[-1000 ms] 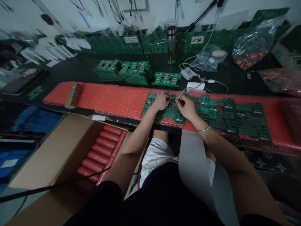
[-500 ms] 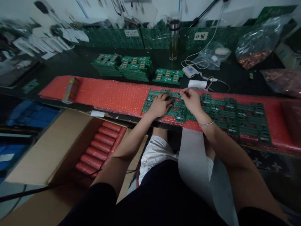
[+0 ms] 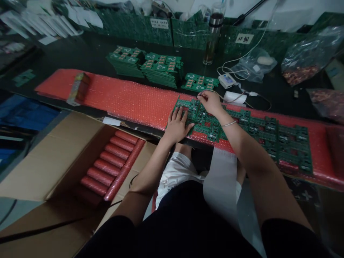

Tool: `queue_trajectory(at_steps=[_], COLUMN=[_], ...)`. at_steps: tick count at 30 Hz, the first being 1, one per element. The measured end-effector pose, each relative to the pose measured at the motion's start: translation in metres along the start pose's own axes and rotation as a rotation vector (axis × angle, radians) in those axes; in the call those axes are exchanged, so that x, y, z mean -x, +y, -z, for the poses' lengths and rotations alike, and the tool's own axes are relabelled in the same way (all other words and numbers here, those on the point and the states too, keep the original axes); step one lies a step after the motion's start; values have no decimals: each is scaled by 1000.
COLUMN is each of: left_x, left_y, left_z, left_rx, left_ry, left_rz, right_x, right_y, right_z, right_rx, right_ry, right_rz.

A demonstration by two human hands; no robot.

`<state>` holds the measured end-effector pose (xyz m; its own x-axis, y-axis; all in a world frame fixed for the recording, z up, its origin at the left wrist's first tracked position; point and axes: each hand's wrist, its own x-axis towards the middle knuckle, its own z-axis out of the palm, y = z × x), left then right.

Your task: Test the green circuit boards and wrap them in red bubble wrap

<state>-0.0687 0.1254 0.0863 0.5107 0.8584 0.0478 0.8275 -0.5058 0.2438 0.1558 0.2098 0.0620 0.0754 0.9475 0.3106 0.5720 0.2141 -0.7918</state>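
Observation:
A row of green circuit boards (image 3: pixel 294 143) lies on red bubble wrap (image 3: pixel 139 104) along the table's front edge. My left hand (image 3: pixel 177 125) rests with spread fingers on the leftmost board, holding nothing. Above the upper edge of the boards, my right hand (image 3: pixel 210 102) is pinched at the end of a thin cable, which runs right toward a small white device (image 3: pixel 227 81). The tip at my fingers is too small to make out. A white roll (image 3: pixel 234 98) lies just beyond my right hand.
Stacks of green boards (image 3: pixel 161 73) stand behind the wrap, with a glass bottle (image 3: pixel 212 39) farther back. A small box (image 3: pixel 78 89) sits on the wrap's left part. Below left is an open carton (image 3: pixel 51 154) with red rolls. Plastic bags (image 3: pixel 309 59) lie at right.
The view has shifted. Both hands have moved left along the boards; my left hand now lies flatter at the left end, and my right hand is near the upper edge of the leftmost boards.

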Motion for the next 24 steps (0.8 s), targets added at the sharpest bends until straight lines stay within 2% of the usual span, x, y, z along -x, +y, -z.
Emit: queue_trajectory(at_steps=[3, 7, 13, 16, 21, 24], left_x=[5, 13, 20, 22, 28, 32], left_y=[5, 15, 30, 45, 90, 118], left_z=[0, -1, 0, -4, -32, -57], left_rx=[17, 50, 118, 239, 482, 499], left_ry=[34, 48, 78, 117, 42, -54], left_rz=[-44, -149, -223, -322, -615, -711], right_x=[-6, -8, -6, -7, -15, -20], right_y=[-9, -17, -19, -21, -19, -13], right_z=[-4, -8, -9, -8, -3, -1], right_rx=[221, 395, 459, 442, 354, 358], right_ry=[-61, -118, -138, -166, -226, -238], right_rz=[77, 107, 117, 70, 49, 73])
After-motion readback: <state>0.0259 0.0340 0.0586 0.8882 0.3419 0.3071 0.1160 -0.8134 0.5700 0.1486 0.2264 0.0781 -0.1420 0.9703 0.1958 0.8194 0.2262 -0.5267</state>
